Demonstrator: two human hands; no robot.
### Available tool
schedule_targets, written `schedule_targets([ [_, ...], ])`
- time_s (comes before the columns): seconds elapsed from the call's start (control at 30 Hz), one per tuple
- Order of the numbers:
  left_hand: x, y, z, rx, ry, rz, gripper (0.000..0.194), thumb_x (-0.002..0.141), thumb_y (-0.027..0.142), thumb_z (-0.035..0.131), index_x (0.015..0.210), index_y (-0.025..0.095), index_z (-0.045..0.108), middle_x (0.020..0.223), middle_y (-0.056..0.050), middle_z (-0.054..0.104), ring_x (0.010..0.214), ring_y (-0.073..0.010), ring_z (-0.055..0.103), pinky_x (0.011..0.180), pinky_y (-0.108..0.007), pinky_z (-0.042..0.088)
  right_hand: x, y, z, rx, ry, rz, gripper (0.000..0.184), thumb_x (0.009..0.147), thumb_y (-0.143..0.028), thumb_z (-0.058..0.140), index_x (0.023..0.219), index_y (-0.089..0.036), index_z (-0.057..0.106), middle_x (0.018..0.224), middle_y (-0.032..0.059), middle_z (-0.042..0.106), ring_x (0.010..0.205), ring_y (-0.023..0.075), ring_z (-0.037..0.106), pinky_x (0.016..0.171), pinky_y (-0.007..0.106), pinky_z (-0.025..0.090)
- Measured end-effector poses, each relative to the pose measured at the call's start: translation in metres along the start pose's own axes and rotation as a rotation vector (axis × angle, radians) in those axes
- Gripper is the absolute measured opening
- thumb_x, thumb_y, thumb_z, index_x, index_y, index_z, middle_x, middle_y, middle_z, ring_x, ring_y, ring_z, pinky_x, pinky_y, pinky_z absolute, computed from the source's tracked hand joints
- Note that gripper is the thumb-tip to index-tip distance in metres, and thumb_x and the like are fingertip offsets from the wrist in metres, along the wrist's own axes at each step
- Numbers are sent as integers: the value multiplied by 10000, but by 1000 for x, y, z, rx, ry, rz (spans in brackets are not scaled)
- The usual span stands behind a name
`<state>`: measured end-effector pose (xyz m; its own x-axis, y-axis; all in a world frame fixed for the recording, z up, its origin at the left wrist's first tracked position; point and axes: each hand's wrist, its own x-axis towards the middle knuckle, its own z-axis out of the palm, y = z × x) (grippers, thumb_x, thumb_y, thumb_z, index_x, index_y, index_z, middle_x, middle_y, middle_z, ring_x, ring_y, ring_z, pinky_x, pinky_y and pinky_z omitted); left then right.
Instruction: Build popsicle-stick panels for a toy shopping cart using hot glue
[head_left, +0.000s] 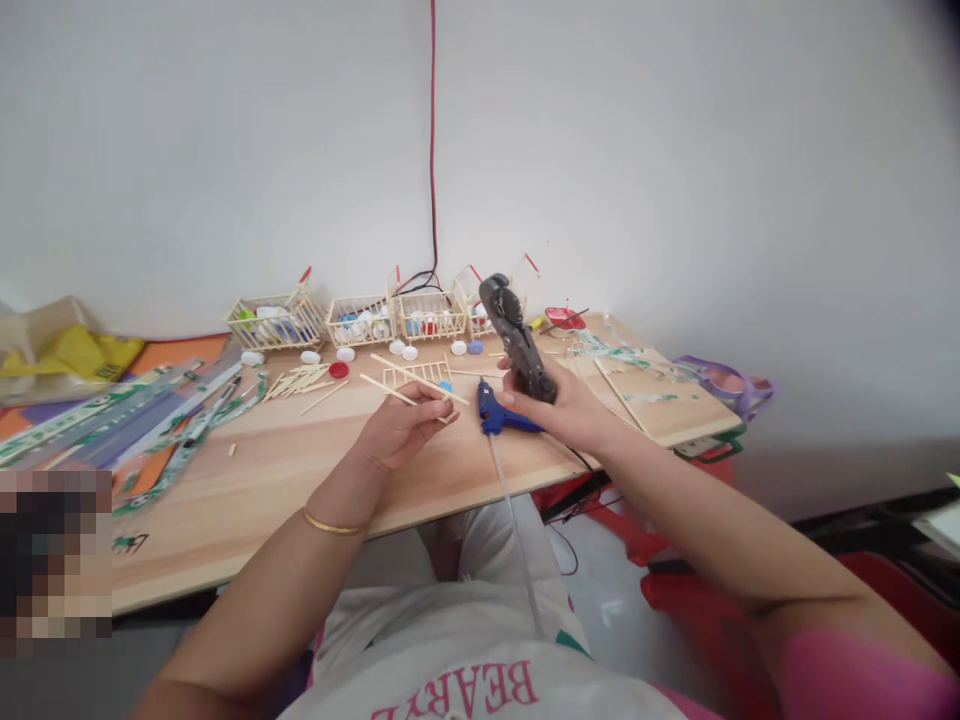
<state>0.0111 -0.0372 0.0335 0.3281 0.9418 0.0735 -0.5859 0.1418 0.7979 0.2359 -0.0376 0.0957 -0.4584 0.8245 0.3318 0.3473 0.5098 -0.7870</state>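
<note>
My left hand [409, 425] is closed, pinching a small piece made of thin wooden sticks [409, 378] over the table. My right hand [566, 405] is wrapped round a black plier-like hand tool [517, 335], its head pointing up; its exact kind is unclear. Just below the right hand lies a blue glue gun [491, 408] with a long clear glue stick [514, 520] jutting from its back over the table's edge. Behind the left hand is a ladder-like stick frame [416, 372], partly covered by the held sticks. A blue cap [445, 387] shows beside it.
Several stick-built carts [277, 325] filled with colourful bits stand along the wall. Loose cut sticks [296, 382] and a red cap [339, 370] lie left of centre. Plastic packaging strips [150, 415] cover the table's left. A red dish [564, 318] sits at the back right.
</note>
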Motion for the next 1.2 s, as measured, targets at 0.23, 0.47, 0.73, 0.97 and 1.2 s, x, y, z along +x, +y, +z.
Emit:
schedule_targets([
  [0.23,0,-3,-4,19,23,51,155,600,183,801,667,144,667,639,-7,643,641,-113,575,706,-299,442,15,-9,41,395,34,92,342,760,-299,652,1076,-229,543,885,-4,572,756,120,533,714,282,438],
  [0.47,1,-3,-6,62,14,75,134,600,171,796,659,151,678,634,-2,644,624,-105,559,657,-270,418,29,-3,57,506,25,236,360,708,-243,645,1060,-210,576,744,-43,556,588,83,468,578,240,393],
  [0.73,0,-5,-6,63,25,53,178,555,189,821,666,149,688,685,-19,678,685,-141,609,725,-308,443,29,-10,58,640,-31,372,426,639,-221,668,1059,-205,599,724,-43,550,593,89,489,526,222,364],
  [0.97,-3,-3,-3,70,23,2,212,550,195,831,666,136,663,674,-13,658,660,-128,600,706,-294,454,33,-8,58,675,-65,417,438,603,-205,669,1035,-211,593,724,-34,596,599,111,533,529,237,387],
  [1.2,-4,1,2,-40,3,-112,280,707,393,729,753,126,656,668,-20,611,616,-105,565,657,-275,489,38,1,56,660,-58,461,479,620,-209,683,1090,-208,593,717,-17,628,591,116,561,534,242,412],
])
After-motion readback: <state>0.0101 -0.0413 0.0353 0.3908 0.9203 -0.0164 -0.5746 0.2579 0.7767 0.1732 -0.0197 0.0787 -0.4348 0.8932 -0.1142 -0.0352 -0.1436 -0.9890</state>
